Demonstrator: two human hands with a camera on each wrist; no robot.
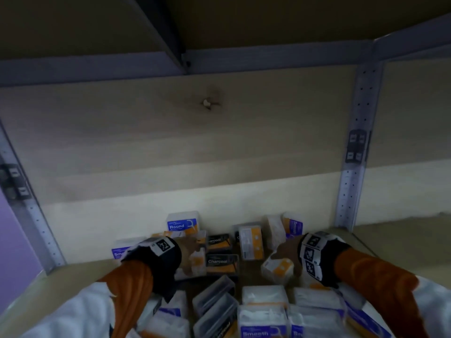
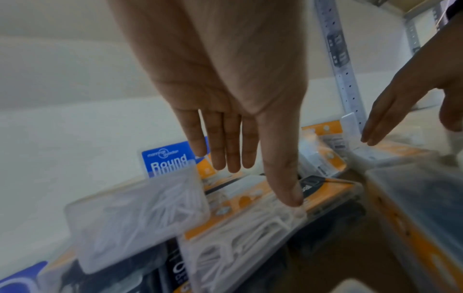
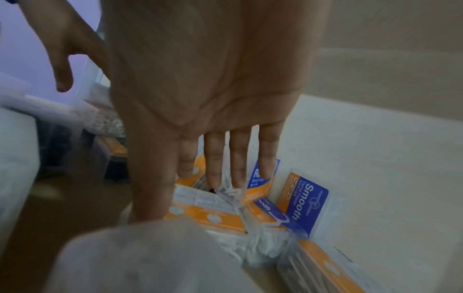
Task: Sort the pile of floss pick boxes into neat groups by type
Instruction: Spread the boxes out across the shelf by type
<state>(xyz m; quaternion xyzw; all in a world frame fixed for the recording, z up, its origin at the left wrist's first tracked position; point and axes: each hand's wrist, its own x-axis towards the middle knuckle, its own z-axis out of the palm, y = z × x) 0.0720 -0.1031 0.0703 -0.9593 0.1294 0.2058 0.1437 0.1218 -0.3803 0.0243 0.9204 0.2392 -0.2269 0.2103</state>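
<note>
Left hand (image 2: 225, 95) flat, fingers straight, thumb tip touching a clear orange-backed box (image 2: 250, 224) at lower centre; nothing gripped. Right hand (image 3: 200, 89) likewise spread, empty, thumb on another orange-backed box (image 3: 208, 214). The pile (image 1: 219, 262) sits mixed along the bottom of the head view: Charcoal, Round, Smooth. Best read labels first, then lift one box per hand.

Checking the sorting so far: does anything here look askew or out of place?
Yes. The boxes at the back wall are still jumbled: a Round box stands upright, Charcoal boxes lie flat, a Smooth box leans tilted. Both hands are open.
</note>
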